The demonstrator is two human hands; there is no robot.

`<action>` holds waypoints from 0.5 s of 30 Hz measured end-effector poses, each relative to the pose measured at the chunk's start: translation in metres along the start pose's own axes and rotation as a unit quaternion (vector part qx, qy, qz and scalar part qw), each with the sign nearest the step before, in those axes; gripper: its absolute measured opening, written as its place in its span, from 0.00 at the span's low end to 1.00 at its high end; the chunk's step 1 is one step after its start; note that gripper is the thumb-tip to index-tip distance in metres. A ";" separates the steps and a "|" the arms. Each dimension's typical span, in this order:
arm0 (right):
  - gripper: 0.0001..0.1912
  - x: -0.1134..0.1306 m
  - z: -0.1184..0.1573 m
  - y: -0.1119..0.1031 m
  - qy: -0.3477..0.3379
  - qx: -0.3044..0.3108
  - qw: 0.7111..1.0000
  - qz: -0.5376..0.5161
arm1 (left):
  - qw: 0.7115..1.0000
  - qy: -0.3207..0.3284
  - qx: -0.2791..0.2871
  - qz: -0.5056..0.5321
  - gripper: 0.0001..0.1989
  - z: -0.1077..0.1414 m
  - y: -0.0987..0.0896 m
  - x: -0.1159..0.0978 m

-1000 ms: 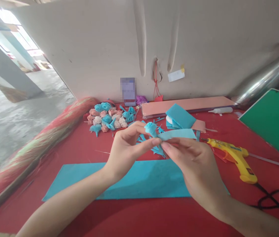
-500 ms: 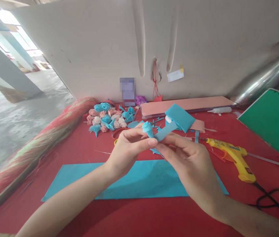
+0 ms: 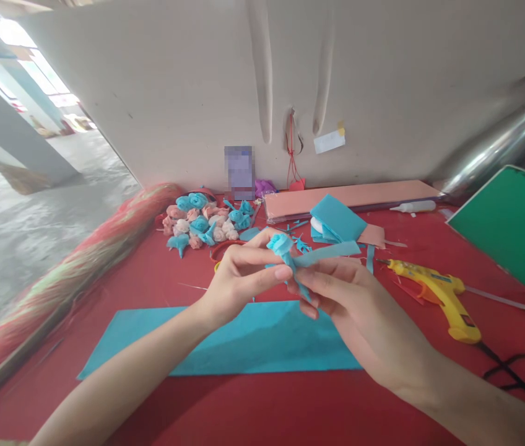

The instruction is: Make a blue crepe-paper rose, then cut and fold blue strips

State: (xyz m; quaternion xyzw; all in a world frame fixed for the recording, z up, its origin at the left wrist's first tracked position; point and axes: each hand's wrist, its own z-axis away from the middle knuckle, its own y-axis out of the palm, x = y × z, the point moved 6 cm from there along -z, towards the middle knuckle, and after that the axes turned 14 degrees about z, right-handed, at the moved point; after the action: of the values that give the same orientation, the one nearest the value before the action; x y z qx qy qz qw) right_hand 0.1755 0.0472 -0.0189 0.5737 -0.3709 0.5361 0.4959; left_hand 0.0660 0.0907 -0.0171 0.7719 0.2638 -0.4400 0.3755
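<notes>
A small blue crepe-paper rose [image 3: 281, 245] is held up between my two hands over the table. My left hand [image 3: 239, 275] pinches it just below its bloom. My right hand [image 3: 343, 288] has its fingers closed at the rose's stem, where a loose blue paper strip [image 3: 332, 253] sticks out to the right. The twisted lower end of the rose points down between the hands. Beneath them, a long sheet of blue crepe paper [image 3: 262, 344] lies flat on the red table [image 3: 244, 406].
Pink, white and blue paper roses [image 3: 202, 223] are heaped at the back left. A folded blue paper stack [image 3: 339, 218] and a long pink paper pack [image 3: 350, 197] lie behind my hands. On the right are a yellow glue gun [image 3: 439, 291] and a green board [image 3: 513, 229].
The rose has turned in my fingers, and its twisted lower end now shows. The strip's free end has swung to the right. My right hand has shifted slightly around the stem.
</notes>
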 end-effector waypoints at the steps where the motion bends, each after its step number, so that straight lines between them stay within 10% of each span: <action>1: 0.08 0.000 0.001 0.001 0.002 0.007 1.000 -0.011 | 1.000 0.004 0.002 -0.011 0.05 0.001 0.000 -0.001; 15: 0.01 0.006 0.004 -0.003 -0.080 -0.098 0.982 0.141 | 0.996 0.066 -0.044 -0.031 0.06 0.006 0.001 -0.004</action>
State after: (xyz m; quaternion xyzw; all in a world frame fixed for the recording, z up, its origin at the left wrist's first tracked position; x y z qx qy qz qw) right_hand 0.1803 0.0445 -0.0136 0.5056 -0.5373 0.5141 0.4375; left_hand 0.0618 0.0850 -0.0156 0.7733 0.3312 -0.3875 0.3771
